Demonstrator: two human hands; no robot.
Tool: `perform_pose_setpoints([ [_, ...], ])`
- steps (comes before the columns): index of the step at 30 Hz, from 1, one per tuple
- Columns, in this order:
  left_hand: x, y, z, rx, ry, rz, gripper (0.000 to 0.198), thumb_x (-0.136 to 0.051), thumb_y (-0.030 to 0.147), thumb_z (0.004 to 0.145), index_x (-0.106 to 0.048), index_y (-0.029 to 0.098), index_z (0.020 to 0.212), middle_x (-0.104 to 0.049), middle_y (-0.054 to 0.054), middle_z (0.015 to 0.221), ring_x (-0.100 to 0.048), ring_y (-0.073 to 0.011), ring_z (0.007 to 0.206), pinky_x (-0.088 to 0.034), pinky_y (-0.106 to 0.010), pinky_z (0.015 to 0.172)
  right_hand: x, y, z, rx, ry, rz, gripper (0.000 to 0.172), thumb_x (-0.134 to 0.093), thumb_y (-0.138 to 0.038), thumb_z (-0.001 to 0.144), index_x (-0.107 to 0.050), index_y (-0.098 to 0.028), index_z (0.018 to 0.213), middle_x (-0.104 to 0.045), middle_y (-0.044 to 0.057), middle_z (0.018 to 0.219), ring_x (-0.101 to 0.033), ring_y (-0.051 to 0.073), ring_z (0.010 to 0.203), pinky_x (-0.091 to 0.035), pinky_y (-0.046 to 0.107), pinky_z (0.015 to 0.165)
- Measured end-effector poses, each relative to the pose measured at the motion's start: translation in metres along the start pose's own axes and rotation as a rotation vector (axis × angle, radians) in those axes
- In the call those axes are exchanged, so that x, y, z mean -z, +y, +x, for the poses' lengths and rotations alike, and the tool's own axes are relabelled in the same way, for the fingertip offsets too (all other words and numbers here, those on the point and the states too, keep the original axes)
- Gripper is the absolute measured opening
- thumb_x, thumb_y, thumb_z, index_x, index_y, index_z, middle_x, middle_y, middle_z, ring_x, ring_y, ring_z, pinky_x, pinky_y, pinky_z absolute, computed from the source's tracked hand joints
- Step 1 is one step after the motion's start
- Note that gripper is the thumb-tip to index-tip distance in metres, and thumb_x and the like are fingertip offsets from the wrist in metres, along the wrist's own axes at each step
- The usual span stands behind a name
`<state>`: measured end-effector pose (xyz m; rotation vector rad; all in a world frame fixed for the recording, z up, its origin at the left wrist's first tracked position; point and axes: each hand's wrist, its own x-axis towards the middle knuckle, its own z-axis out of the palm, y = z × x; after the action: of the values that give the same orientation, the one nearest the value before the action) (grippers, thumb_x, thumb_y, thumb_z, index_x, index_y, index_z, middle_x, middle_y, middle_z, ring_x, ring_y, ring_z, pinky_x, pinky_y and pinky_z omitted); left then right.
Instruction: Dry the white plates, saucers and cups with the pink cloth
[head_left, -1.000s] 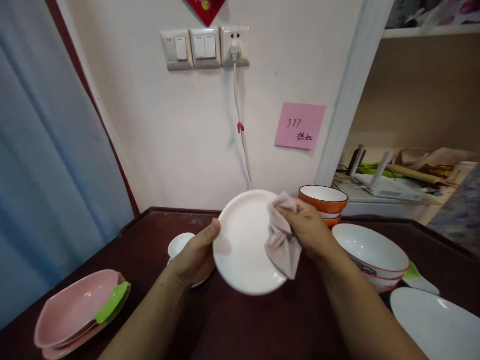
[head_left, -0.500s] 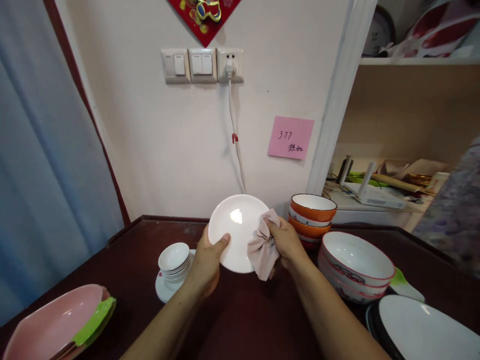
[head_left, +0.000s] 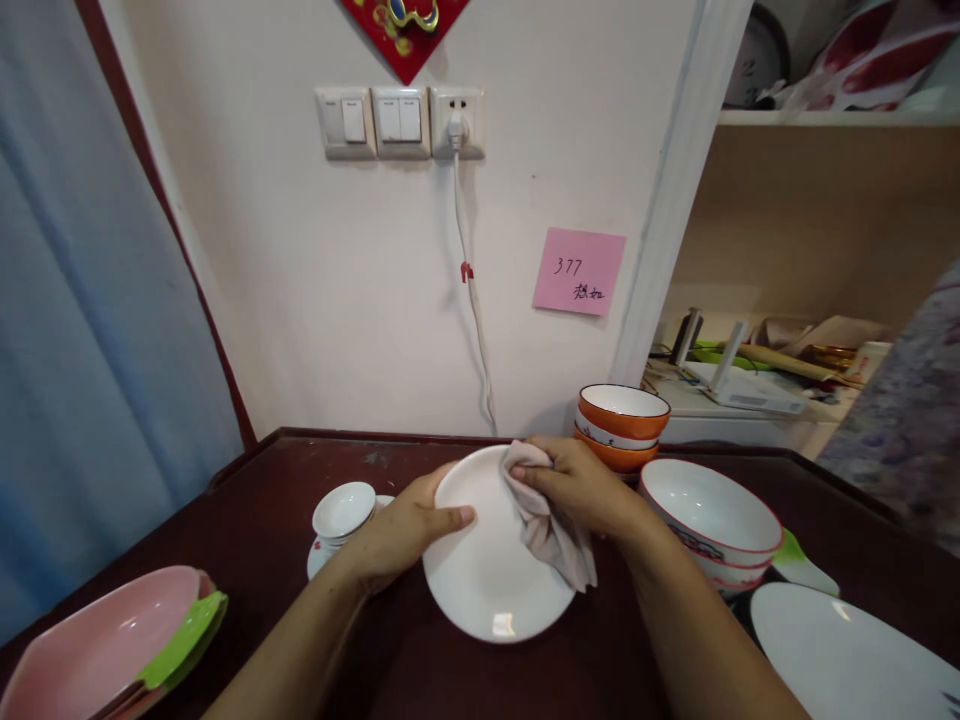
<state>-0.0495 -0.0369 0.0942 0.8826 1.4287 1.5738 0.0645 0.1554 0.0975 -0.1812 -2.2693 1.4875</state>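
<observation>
A round white plate (head_left: 487, 570) is held tilted above the dark red table, its glossy face towards me. My left hand (head_left: 412, 520) grips its left rim, thumb on the face and the other fingers hidden behind. In my right hand (head_left: 581, 485) is a pale pink cloth (head_left: 551, 530), bunched and pressed over the plate's upper right rim. To the left of the plate, partly behind my left forearm, small white bowls (head_left: 343, 510) stand stacked on a small white plate (head_left: 318, 557).
Orange-and-white bowls (head_left: 624, 412) are stacked at the back right, with red-rimmed bowls (head_left: 712, 515) nearer. A large white plate (head_left: 840, 650) lies at the front right. Pink dishes with green leaf-shaped handles (head_left: 112, 635) lie at the left. A white cable (head_left: 474, 300) hangs down the wall.
The plate has come down and nearer to me, tipping to another angle. My right hand has slid the cloth to its upper right rim. The left hand keeps its grip.
</observation>
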Motion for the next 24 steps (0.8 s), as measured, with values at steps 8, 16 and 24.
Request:
perform_pose_setpoints([
  [8, -0.005, 0.01, -0.002, 0.006, 0.035, -0.07, 0.069, -0.071, 0.027, 0.075, -0.046, 0.028, 0.139, -0.067, -0.013, 0.118, -0.068, -0.0296, 0.097, -0.054, -0.042, 0.082, -0.01, 0.003, 0.006, -0.022, 0.006, 0.256, 0.017, -0.069, -0.032, 0.073, -0.067, -0.017, 0.078, -0.063, -0.002, 0.069, -0.055, 0.013, 0.063, -0.04, 0.023, 0.058],
  [16, -0.014, 0.002, 0.01, -0.312, 0.343, -0.39, 0.07, -0.069, 0.028, 0.078, -0.039, 0.03, 0.142, -0.062, -0.011, 0.128, -0.063, -0.0271, 0.108, -0.05, -0.039, 0.094, -0.04, 0.027, 0.029, -0.125, 0.628, 0.731, 0.038, -0.076, -0.042, 0.063, -0.064, -0.018, 0.091, -0.069, 0.0, 0.075, -0.061, 0.016, 0.066, -0.047, 0.027, 0.062],
  [24, -0.023, -0.018, 0.023, -0.352, 0.59, -0.4, 0.061, -0.07, 0.025, 0.079, -0.048, 0.022, 0.135, -0.071, -0.01, 0.111, -0.067, -0.0239, 0.1, -0.052, -0.038, 0.09, -0.058, 0.037, 0.031, -0.189, 0.626, 0.768, 0.039, -0.075, -0.043, 0.063, -0.064, -0.018, 0.091, -0.07, 0.001, 0.076, -0.064, 0.018, 0.068, -0.049, 0.028, 0.064],
])
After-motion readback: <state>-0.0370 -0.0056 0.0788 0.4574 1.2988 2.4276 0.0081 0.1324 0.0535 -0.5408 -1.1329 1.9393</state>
